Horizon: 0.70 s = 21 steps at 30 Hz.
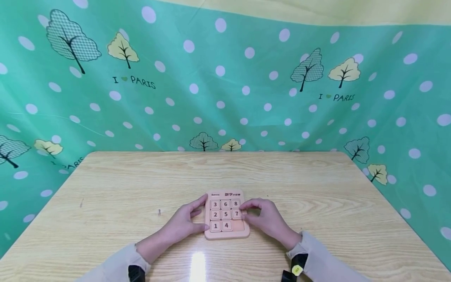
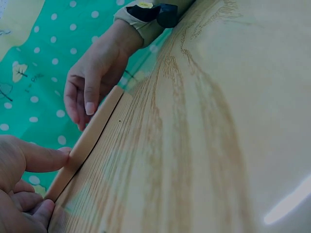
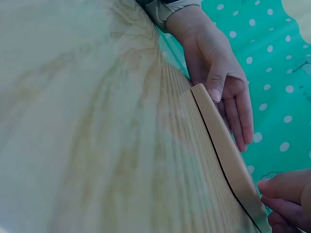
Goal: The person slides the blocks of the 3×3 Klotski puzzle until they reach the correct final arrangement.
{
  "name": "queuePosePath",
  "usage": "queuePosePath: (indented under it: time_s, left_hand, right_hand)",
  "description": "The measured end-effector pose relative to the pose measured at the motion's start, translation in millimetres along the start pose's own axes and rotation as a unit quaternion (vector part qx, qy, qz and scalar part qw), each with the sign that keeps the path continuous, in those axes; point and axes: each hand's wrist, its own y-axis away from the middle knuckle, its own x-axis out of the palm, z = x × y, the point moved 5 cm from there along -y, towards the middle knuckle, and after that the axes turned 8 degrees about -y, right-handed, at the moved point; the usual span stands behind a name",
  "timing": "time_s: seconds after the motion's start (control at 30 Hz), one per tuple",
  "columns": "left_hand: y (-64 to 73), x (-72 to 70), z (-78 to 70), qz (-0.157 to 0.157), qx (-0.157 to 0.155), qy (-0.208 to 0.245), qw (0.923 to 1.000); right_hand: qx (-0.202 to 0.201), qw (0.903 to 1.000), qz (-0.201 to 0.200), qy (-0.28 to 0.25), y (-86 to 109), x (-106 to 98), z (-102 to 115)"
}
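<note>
On the wooden table lies a pink number slide puzzle [image 1: 227, 235], with number tiles from 1 to 8 and one bare slot at its lower right. My left hand [image 1: 183, 223] rests against the puzzle's left side, thumb by the lower corner and index finger near the upper one. Its fingers look fairly straight in the right wrist view. At the right side, my right hand [image 1: 266, 219] pinches at the 7 tile [image 1: 236, 214] with index finger and thumb. Both wrist views show the puzzle edge-on, a pink rim [image 2: 92, 131], so its tiles are hidden there.
The wooden table [image 1: 141, 184] extends around the puzzle, with a bright light reflection [image 1: 197, 266] in front of it. Behind and at both sides hangs a green dotted curtain [image 1: 225, 86] printed with trees. Each sleeve cuff carries a black wrist device [image 1: 299, 260].
</note>
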Motion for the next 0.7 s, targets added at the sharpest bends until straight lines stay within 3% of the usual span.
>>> queuePosePath:
  time_s: [0.5,0.7]
  left_hand:
    - [-1.4,0.3,-0.6,-0.002,0.002,-0.002,1.0]
    - [-2.0,0.6,3.3,0.001,0.0,-0.003,1.0]
  right_hand:
    - [0.011,0.9999,0.001,-0.011,-0.8,-0.1,-6.9]
    - [0.009,0.9994,0.019,-0.029,-1.9,1.0,-7.9]
